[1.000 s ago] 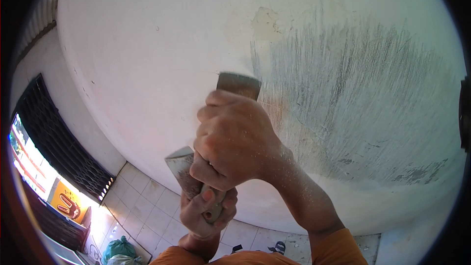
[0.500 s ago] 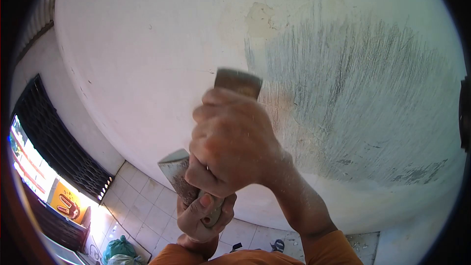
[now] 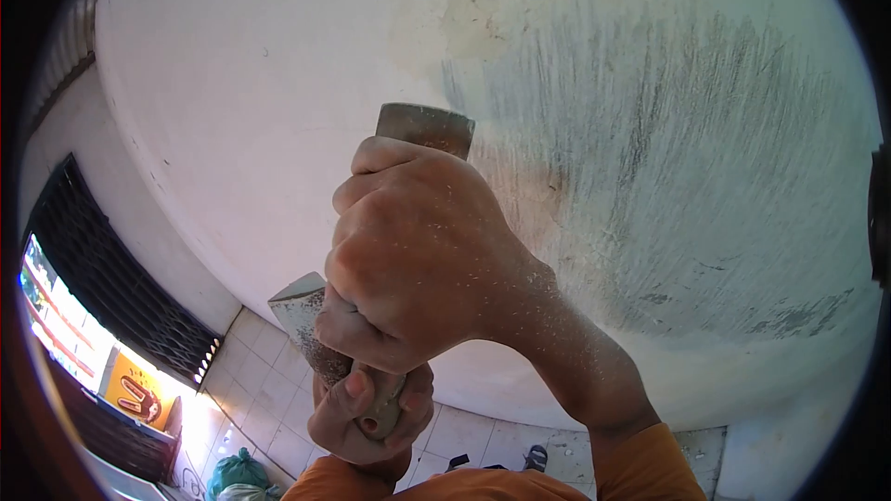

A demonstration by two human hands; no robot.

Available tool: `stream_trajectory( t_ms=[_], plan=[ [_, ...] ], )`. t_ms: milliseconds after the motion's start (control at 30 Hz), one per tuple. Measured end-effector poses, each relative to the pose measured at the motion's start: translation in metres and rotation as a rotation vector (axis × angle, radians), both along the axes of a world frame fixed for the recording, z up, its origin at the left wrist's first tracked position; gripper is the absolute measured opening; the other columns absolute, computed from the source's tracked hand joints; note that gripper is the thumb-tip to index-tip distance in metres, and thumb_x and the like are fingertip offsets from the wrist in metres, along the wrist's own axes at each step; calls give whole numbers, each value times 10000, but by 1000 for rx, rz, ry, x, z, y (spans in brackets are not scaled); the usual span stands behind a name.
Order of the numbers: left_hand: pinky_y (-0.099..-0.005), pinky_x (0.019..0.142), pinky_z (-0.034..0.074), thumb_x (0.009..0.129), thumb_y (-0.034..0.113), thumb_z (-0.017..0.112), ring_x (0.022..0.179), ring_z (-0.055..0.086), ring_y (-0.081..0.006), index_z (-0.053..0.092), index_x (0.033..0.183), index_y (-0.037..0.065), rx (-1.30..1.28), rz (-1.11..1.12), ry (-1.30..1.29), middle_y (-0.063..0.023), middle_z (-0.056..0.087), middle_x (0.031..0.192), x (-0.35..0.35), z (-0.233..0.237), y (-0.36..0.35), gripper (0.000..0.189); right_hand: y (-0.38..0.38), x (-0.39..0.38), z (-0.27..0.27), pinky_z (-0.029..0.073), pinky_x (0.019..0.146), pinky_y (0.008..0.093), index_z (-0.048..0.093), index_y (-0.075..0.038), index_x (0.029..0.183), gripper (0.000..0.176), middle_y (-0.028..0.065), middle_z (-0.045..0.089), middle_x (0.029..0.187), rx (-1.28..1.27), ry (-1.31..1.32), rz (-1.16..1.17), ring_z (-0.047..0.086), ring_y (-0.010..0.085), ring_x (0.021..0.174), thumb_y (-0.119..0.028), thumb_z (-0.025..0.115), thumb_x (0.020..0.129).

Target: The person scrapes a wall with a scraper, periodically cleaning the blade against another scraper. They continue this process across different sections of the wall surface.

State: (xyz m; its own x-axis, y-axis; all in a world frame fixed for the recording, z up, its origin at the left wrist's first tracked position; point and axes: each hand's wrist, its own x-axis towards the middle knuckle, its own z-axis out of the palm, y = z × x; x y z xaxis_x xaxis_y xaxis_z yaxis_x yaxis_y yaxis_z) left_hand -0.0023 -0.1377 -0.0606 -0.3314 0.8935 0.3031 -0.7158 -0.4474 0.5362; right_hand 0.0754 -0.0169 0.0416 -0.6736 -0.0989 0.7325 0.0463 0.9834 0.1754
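My right hand (image 3: pixel 418 241), dusted with pale flecks, is closed in a fist around a putty knife; its wide worn metal blade (image 3: pixel 425 128) points up at the wall (image 3: pixel 232 121). The blade lies at the left edge of a grey scraped patch (image 3: pixel 668 167). Lower down, my left hand (image 3: pixel 348 431) grips a second putty knife by its handle (image 3: pixel 380 408), which has a hole in the end. That knife's whitish, stained blade (image 3: pixel 304 320) tilts up to the left, partly behind my right fist. The right knife's handle is hidden in my fingers.
A peeled spot (image 3: pixel 469 23) shows above on the wall. Left are a dark folding metal gate (image 3: pixel 111 260) and a yellow sign (image 3: pixel 139 390). Green and white bags (image 3: pixel 237 473) sit on the tiled floor (image 3: pixel 264 408). A shoe (image 3: pixel 535 457) shows below.
My right hand and its putty knife have moved up and slightly left along the wall. The left hand has shifted a little left, and the whole view has shifted slightly.
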Motion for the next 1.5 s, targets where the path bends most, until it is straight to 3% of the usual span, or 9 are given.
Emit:
stream_trajectory(
  t_ms=[267, 400, 800, 933, 967, 1067, 1167, 1233, 1500],
  plan=[
    [-210, 290, 364, 795, 197, 588, 564, 557, -189, 290, 1314, -10, 168, -323, -89, -234, 533, 870, -21, -12, 2, 634, 0, -2, 2, 411, 627, 309, 594, -88, 460, 339, 69, 520, 435, 40, 0, -64, 479, 173, 466, -314, 550, 709],
    [-205, 287, 349, 813, 205, 606, 536, 520, -173, 336, 1293, -18, 101, -208, 7, -231, 521, 787, -12, -14, 5, 594, 4, -6, -19, 413, 583, 333, 449, -109, 375, 300, 23, 371, 398, 71, 105, -32, 403, 186, 455, -279, 542, 604],
    [-210, 306, 327, 794, 245, 653, 393, 414, -147, 355, 1278, -9, -37, -146, 97, -212, 518, 731, -16, 11, -4, 622, 6, -9, -7, 405, 567, 336, 439, -143, 389, 257, -2, 374, 402, 56, 142, -2, 385, 170, 450, -290, 518, 583],
    [-201, 298, 317, 805, 267, 640, 420, 437, -147, 351, 1296, 8, -18, -80, 151, -218, 520, 748, -15, 15, 0, 626, 1, -5, 14, 440, 587, 348, 585, -79, 453, 351, 66, 521, 466, -16, 4, -81, 512, 192, 552, -319, 531, 704],
    [-197, 296, 314, 808, 265, 636, 441, 453, -150, 349, 1302, 12, -5, -56, 162, -223, 520, 763, -13, 15, 2, 625, 8, -13, -3, 386, 547, 339, 444, -135, 388, 259, 1, 351, 392, 29, 213, -7, 366, 166, 439, -286, 510, 588],
    [-190, 292, 311, 809, 250, 630, 487, 485, -159, 348, 1310, 19, 0, 63, 77, -234, 520, 799, -4, 16, 6, 620, 8, -11, -5, 382, 540, 345, 451, -129, 390, 256, -3, 339, 393, 99, 140, -9, 367, 166, 444, -280, 510, 588],
    [-197, 275, 318, 902, 226, 477, 438, 429, -160, 344, 1302, 43, 169, -229, 175, -240, 492, 862, -28, 14, 6, 460, -2, -4, 29, 420, 520, 346, 571, -74, 443, 359, 52, 500, 446, 22, 21, -150, 494, 187, 511, -318, 519, 701],
    [-201, 269, 323, 946, 227, 404, 397, 387, -148, 355, 1285, 42, 285, -267, 258, -236, 482, 884, -26, 10, 14, 390, 5, -11, 12, 399, 525, 348, 478, -97, 396, 280, 27, 387, 411, 27, 159, -72, 419, 187, 463, -277, 516, 608],
    [-214, 274, 337, 929, 195, 436, 534, 508, -182, 380, 1226, -11, 275, -397, 80, -193, 491, 879, -28, 22, 7, 366, -5, -4, 33, 437, 577, 353, 588, -63, 456, 302, 100, 527, 457, -10, 21, -114, 521, 211, 533, -278, 540, 663]
  ],
)
